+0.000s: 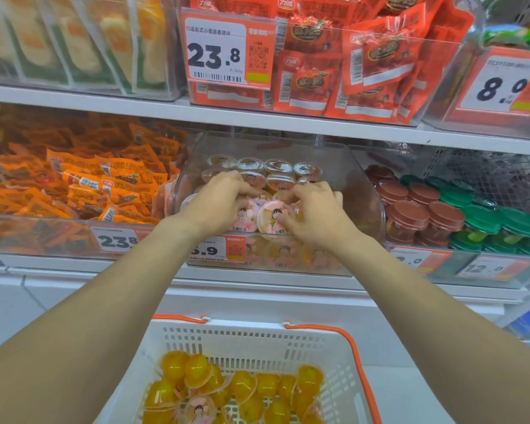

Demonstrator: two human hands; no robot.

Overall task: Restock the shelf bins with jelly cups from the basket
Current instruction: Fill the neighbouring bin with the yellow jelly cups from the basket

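While both arms reach into the clear bin [364,191], the left hand [218,203] and right hand [312,215] pinch jelly cups [271,220], lids tilted toward six o'clock. More lie tumbled in the basket [343,362] below.

Both hands inside clear bin [364,191], left hand [218,203] beside right hand [312,212], atop jelly cups [270,220]. Snack packets [104,185] left of hands, lidded cups [416,209] right, basket [257,341] below.

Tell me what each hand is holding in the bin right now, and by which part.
Both the left hand and the right hand have fingers curled on jelly cups in the clear bin, at their lidded tops and rims.
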